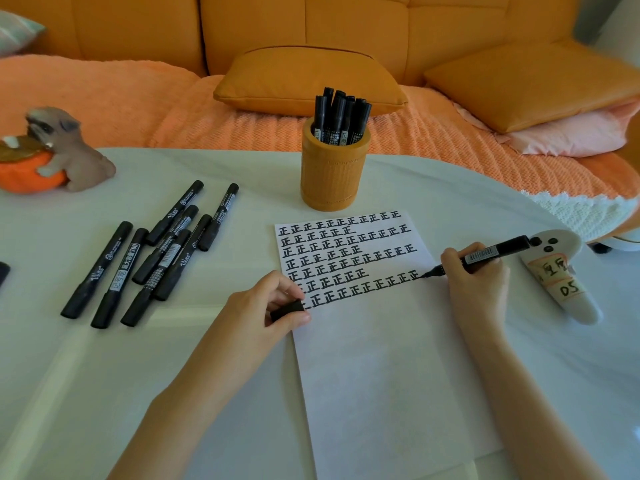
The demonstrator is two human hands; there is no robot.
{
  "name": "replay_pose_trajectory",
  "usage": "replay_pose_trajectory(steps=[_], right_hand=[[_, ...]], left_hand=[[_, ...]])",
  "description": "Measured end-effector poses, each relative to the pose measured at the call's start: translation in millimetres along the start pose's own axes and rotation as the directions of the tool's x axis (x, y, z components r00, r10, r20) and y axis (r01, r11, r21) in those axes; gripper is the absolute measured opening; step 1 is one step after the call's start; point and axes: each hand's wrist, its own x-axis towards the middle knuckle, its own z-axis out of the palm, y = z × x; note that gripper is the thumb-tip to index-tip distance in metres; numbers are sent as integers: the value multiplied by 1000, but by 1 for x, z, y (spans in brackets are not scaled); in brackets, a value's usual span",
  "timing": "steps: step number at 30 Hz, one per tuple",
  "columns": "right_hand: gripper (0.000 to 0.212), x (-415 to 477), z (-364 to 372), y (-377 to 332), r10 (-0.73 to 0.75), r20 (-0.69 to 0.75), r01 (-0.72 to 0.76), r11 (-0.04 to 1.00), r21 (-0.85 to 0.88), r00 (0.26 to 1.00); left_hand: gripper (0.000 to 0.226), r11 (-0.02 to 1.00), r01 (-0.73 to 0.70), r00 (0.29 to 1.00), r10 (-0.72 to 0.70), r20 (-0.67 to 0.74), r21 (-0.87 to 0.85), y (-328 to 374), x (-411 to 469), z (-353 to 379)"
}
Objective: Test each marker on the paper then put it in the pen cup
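The right hand (476,284) grasps an uncapped black marker with a white barcode label (485,253), its fingers curled round the barrel; the tip touches the white sheet of paper (381,368) at the right end of the second-lowest row of black tally characters (346,252). The left hand (266,306) rests on the paper's left edge and pinches the marker's black cap (286,310) between thumb and fingers

The paper lies on a white table (86,375). Just beyond its top edge stands an orange cylindrical pen cup (331,174), upright, with several capped black markers (341,114) standing in it. A cluster of loose black capped markers (156,254) lies on the table to the left, some overlapping. A white handheld device with handwritten labels (562,278) lies right of the paper, beside the right hand. At the far left corner sits a grey dog figurine hugging an orange pumpkin (59,154)
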Motion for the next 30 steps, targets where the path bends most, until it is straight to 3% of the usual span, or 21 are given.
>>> replay_pose_trajectory(steps=[7, 14, 17, 21, 24, 30], right_hand=[[22, 0, 0, 1, 21, -2, -21, 999, 30, 1000], [28, -3, -7, -7, 42, -8, -38, 955, 295, 999], [29, -8, -4, -18, 28, 67, -54, 907, 418, 997], [28, -19, 8, -34, 37, 259, -183, 804, 566, 965], [32, -33, 18, -43, 53, 405, -297, 767, 569, 913], [39, -56, 35, -57, 30, 460, -325, 749, 578, 887]], left_hand=[[19, 1000, 3, 1000, -3, -4, -6, 0, -1, 0], [19, 998, -17, 999, 15, -32, -56, 4, -2, -2], [17, 987, -33, 998, 23, -65, -159, 10, -2, -4], [15, 958, -59, 995, 33, -96, -281, 17, -3, -6], [27, 938, -60, 992, 18, -125, -342, 19, -2, -5], [30, 911, -29, 989, -33, -142, -412, 21, -2, -2]])
